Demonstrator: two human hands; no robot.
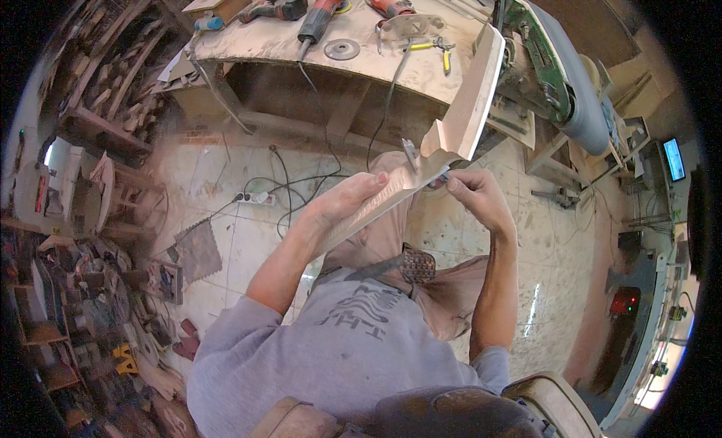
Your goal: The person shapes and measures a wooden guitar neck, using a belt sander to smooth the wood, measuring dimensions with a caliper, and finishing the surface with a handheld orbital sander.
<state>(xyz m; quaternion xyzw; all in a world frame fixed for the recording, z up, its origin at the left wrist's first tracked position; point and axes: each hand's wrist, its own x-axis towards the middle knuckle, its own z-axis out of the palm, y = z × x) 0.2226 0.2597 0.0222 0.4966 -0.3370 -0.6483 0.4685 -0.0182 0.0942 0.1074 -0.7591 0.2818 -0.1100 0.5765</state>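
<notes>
pale wood piece [475, 99], seemingly shaped but not yet smoothed, gripped by left hand [344, 199] while right hand [483, 200] pinches metal tool [439, 181].

Large dark block letters, with wavy shapes in the same dark print, run across the front of the grey T-shirt [301, 355], partly distorted by its folds. The blue-lit screen [674, 159] at the far right shows content too small to read as words or numbers.
</notes>
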